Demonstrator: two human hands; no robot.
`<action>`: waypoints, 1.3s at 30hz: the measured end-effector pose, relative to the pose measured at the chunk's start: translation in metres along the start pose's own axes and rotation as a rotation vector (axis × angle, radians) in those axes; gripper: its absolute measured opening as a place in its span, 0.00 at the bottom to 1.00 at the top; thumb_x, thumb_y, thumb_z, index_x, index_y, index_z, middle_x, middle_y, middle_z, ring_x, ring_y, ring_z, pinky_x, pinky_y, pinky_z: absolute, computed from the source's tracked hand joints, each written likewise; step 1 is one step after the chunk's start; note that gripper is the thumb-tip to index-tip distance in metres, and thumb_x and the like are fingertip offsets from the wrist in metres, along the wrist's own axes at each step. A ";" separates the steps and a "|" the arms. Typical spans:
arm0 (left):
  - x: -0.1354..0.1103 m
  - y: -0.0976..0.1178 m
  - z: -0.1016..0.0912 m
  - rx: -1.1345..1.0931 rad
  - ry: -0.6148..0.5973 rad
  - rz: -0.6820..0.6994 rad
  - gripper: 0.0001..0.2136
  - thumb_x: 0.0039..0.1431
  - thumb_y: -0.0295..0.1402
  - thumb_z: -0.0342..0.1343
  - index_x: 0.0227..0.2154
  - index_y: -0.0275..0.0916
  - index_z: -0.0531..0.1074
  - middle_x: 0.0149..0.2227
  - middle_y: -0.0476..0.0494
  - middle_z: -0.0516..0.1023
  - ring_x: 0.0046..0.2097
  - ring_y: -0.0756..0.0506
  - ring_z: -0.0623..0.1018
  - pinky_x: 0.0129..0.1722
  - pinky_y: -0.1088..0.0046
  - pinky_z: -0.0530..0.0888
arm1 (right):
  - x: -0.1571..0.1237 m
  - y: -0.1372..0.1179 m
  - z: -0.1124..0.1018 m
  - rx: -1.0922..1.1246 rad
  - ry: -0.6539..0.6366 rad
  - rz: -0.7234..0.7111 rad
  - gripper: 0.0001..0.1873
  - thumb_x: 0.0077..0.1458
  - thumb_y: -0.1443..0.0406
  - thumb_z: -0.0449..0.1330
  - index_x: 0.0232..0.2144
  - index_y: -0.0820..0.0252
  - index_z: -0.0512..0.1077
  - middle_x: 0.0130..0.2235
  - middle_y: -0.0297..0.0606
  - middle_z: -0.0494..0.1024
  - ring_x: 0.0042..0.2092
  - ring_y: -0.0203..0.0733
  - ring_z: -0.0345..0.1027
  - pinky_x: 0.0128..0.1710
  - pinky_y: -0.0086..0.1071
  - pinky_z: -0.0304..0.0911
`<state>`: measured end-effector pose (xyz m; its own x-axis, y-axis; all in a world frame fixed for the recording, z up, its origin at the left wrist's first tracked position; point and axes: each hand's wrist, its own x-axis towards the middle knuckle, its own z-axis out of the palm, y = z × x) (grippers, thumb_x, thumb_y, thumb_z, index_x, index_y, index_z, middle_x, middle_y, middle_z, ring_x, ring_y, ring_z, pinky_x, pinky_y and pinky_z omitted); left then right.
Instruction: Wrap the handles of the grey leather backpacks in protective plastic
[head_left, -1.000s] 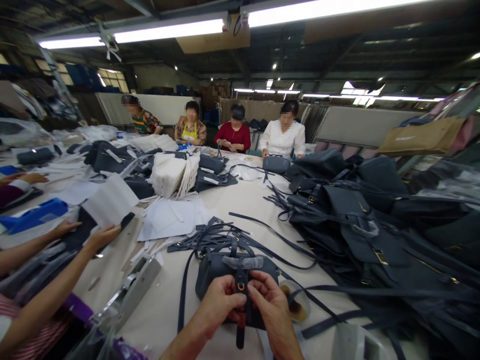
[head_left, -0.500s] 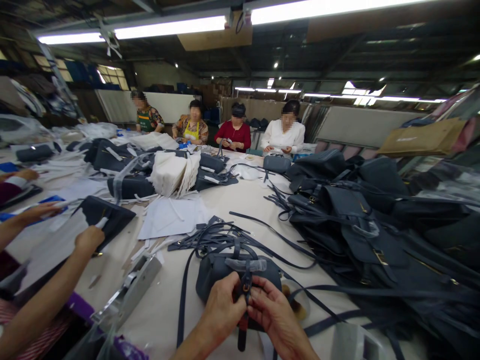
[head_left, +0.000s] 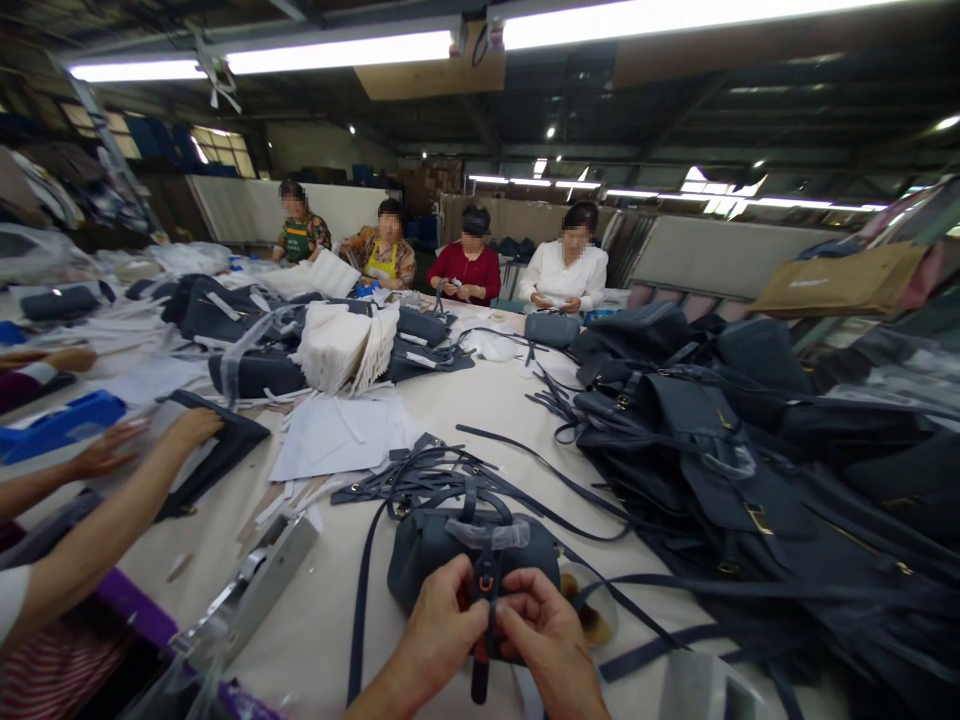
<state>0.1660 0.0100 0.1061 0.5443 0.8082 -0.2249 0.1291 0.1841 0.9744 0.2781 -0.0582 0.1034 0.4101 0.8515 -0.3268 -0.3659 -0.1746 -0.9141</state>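
Note:
A small dark blue-grey bag (head_left: 420, 550) lies in front of me, its handle wrapped in clear plastic. Down its front runs a narrow strap (head_left: 480, 680) with a small gold-coloured buckle (head_left: 486, 584). My left hand (head_left: 442, 620) pinches the strap just below the buckle, from the left side. From the right, my right hand (head_left: 536, 620) closes its thumb and fingers on the same strap. The strap's lower end hangs below my fingers. Fingers cover part of the bag's front.
Loose straps (head_left: 427, 475) lie behind the bag. A heap of dark bags (head_left: 697, 480) fills the right. White sheets (head_left: 337, 440) and a metal tool (head_left: 255, 580) are to the left. A co-worker's hands (head_left: 191, 430) handle a dark piece at left; several people sit across the table.
My fingers have shifted slightly down the strap, so the buckle shows more clearly. At left, the co-worker's hands have moved over the dark piece, and a blue tray is now more exposed.

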 end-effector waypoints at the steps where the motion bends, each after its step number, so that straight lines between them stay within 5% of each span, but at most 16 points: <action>1: 0.000 0.000 0.000 0.003 -0.007 0.003 0.04 0.44 0.27 0.52 0.25 0.38 0.64 0.25 0.52 0.68 0.27 0.49 0.72 0.26 0.76 0.70 | 0.001 0.002 0.000 0.009 -0.007 -0.024 0.22 0.37 0.55 0.72 0.29 0.57 0.65 0.20 0.27 0.73 0.21 0.35 0.67 0.20 0.26 0.63; 6: -0.005 0.001 0.000 -0.190 -0.151 -0.194 0.11 0.44 0.29 0.55 0.34 0.38 0.65 0.24 0.51 0.73 0.22 0.50 0.73 0.23 0.74 0.71 | 0.006 0.006 -0.004 -0.050 -0.055 -0.172 0.17 0.47 0.57 0.66 0.28 0.54 0.60 0.23 0.25 0.68 0.24 0.33 0.64 0.21 0.24 0.59; 14: -0.003 0.000 -0.011 -0.609 -0.096 -0.452 0.13 0.35 0.28 0.59 0.27 0.40 0.62 0.18 0.56 0.69 0.19 0.55 0.66 0.21 0.81 0.65 | 0.006 0.018 -0.018 -0.716 0.011 -0.496 0.07 0.51 0.65 0.56 0.24 0.54 0.60 0.23 0.27 0.65 0.25 0.36 0.63 0.27 0.27 0.59; 19: -0.009 0.006 -0.004 -0.216 0.010 -0.071 0.04 0.46 0.29 0.53 0.27 0.39 0.64 0.21 0.53 0.69 0.21 0.52 0.69 0.23 0.77 0.68 | 0.003 0.023 -0.019 -0.692 0.065 -0.441 0.07 0.52 0.64 0.56 0.25 0.53 0.60 0.21 0.26 0.66 0.23 0.35 0.64 0.24 0.25 0.60; 23: -0.016 0.004 -0.005 0.361 0.070 0.507 0.12 0.48 0.20 0.53 0.36 0.39 0.70 0.34 0.45 0.74 0.35 0.46 0.75 0.34 0.73 0.74 | 0.004 0.014 -0.020 -0.667 0.008 -0.364 0.07 0.51 0.65 0.57 0.25 0.53 0.60 0.20 0.26 0.69 0.23 0.36 0.67 0.24 0.24 0.63; 26: -0.014 -0.003 -0.009 0.711 0.118 0.923 0.15 0.54 0.18 0.50 0.43 0.37 0.71 0.33 0.42 0.75 0.33 0.46 0.76 0.31 0.73 0.73 | 0.003 0.012 -0.019 -0.656 0.004 -0.355 0.07 0.53 0.64 0.56 0.26 0.53 0.60 0.21 0.27 0.70 0.24 0.36 0.69 0.25 0.24 0.64; 28: -0.010 -0.005 -0.013 0.856 0.181 1.082 0.13 0.59 0.21 0.49 0.45 0.34 0.71 0.30 0.42 0.75 0.30 0.46 0.75 0.28 0.73 0.72 | 0.001 0.012 -0.018 -0.673 -0.001 -0.384 0.07 0.54 0.64 0.56 0.27 0.54 0.61 0.22 0.28 0.70 0.25 0.37 0.70 0.26 0.25 0.65; 33: -0.008 0.005 -0.015 1.046 0.166 1.141 0.09 0.62 0.24 0.49 0.42 0.33 0.72 0.29 0.41 0.77 0.30 0.45 0.74 0.28 0.70 0.69 | -0.002 0.011 -0.020 -0.832 -0.037 -0.603 0.07 0.55 0.68 0.54 0.27 0.54 0.61 0.24 0.29 0.69 0.25 0.37 0.68 0.27 0.27 0.64; 39: -0.001 0.006 -0.004 0.991 0.208 0.855 0.10 0.58 0.21 0.50 0.24 0.39 0.68 0.26 0.44 0.73 0.28 0.46 0.72 0.27 0.70 0.63 | -0.002 0.015 -0.023 -0.977 -0.090 -0.737 0.09 0.48 0.75 0.54 0.27 0.54 0.62 0.26 0.32 0.69 0.28 0.38 0.65 0.29 0.28 0.61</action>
<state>0.1624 0.0123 0.1118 0.6317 0.5510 0.5453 0.4061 -0.8344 0.3727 0.2909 -0.0742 0.0850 0.1804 0.9277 0.3269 0.7250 0.0992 -0.6816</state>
